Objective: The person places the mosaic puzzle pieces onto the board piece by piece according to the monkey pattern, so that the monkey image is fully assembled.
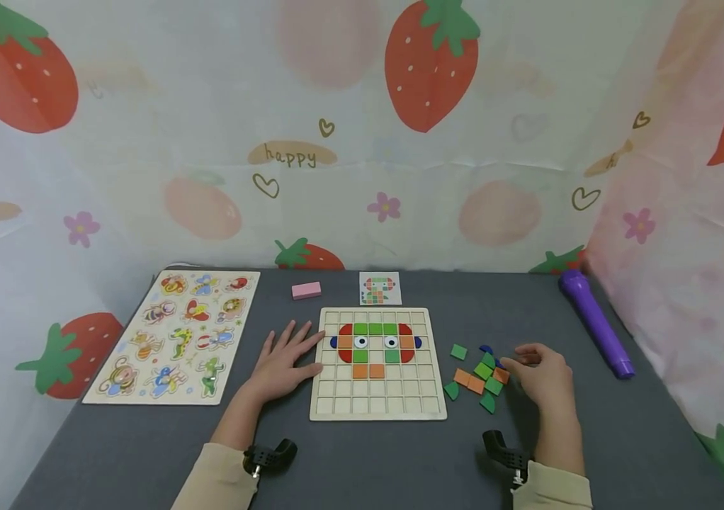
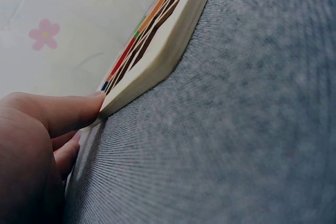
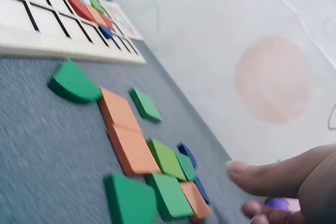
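Observation:
A wooden grid board (image 1: 377, 405) lies on the table, with red, green, orange, blue and eye pieces set in its upper cells as a face shape. My left hand (image 1: 282, 365) rests flat with fingers spread, its thumb (image 2: 79, 111) and fingertips touching the board's left edge. To the board's right lies a loose group of pieces: green squares (image 1: 459, 351), orange squares (image 1: 468, 380), green quarter-rounds (image 3: 75, 83) and blue half-rounds (image 3: 187, 156). My right hand (image 1: 543, 375) hovers at this group's right side, fingers loosely bent. A gap shows between its thumb (image 3: 262, 177) and fingers, with nothing seen held.
A board with cartoon insect pictures (image 1: 190, 315) lies at the left. Behind the grid board are a pink block (image 1: 306, 291) and a small pattern card (image 1: 380, 289). A purple flashlight-like stick (image 1: 596, 326) lies at the right. Strawberry-print cloth (image 1: 362, 191) hangs around the grey table.

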Action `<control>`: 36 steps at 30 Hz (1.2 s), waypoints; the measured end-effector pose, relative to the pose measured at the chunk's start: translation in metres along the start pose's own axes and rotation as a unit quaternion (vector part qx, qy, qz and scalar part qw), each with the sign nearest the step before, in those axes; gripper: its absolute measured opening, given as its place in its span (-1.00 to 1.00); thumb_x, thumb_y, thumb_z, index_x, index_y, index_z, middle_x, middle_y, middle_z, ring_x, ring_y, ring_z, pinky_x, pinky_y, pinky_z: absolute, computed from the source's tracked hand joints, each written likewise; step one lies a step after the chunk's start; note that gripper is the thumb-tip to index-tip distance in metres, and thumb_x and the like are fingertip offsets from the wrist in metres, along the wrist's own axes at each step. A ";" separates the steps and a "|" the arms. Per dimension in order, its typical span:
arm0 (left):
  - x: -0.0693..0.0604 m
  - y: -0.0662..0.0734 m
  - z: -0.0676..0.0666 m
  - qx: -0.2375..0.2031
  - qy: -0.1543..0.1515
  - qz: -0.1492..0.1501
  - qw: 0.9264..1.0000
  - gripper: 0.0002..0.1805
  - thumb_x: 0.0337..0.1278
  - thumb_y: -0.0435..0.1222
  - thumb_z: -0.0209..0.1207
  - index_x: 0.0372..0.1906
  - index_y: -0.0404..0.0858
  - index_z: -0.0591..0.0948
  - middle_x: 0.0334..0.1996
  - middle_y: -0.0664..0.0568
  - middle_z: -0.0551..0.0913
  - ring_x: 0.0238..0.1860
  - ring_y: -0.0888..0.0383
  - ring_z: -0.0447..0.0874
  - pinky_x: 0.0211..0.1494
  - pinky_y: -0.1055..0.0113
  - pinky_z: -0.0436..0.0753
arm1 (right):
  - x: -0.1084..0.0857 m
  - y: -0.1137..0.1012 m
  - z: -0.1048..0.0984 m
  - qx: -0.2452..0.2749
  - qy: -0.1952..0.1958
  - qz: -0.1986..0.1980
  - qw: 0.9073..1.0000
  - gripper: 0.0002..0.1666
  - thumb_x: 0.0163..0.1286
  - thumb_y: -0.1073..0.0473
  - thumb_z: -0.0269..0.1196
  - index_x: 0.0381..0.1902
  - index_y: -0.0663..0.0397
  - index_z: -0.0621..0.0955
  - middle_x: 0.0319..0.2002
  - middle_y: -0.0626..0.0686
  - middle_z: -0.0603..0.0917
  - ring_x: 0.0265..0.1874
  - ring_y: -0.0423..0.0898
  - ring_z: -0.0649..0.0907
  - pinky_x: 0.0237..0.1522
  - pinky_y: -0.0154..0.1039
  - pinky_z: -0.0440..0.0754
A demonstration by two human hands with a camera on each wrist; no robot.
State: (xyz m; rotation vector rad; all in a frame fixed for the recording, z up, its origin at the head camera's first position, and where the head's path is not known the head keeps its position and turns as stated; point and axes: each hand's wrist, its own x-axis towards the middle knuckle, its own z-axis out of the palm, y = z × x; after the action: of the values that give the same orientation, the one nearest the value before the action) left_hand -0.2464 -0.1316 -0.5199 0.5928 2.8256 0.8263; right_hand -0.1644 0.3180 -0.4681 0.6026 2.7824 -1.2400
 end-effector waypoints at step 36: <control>-0.001 0.002 0.000 -0.001 -0.001 -0.001 1.000 -0.26 0.37 0.10 0.16 0.57 0.06 0.27 0.63 -0.04 0.04 0.65 -0.18 -0.28 0.58 -0.26 -0.41 | 0.004 0.009 0.004 -0.015 -0.025 0.029 0.999 -0.53 0.30 -0.15 0.41 -0.23 0.18 0.67 -0.21 0.17 0.63 -0.22 0.10 0.53 -0.32 -0.13 0.47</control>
State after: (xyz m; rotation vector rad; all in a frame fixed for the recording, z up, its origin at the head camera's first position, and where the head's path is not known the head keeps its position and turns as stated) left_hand -0.2446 -0.1302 -0.5185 0.5910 2.8236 0.8267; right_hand -0.1652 0.3217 -0.4779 0.6379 2.7176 -1.1823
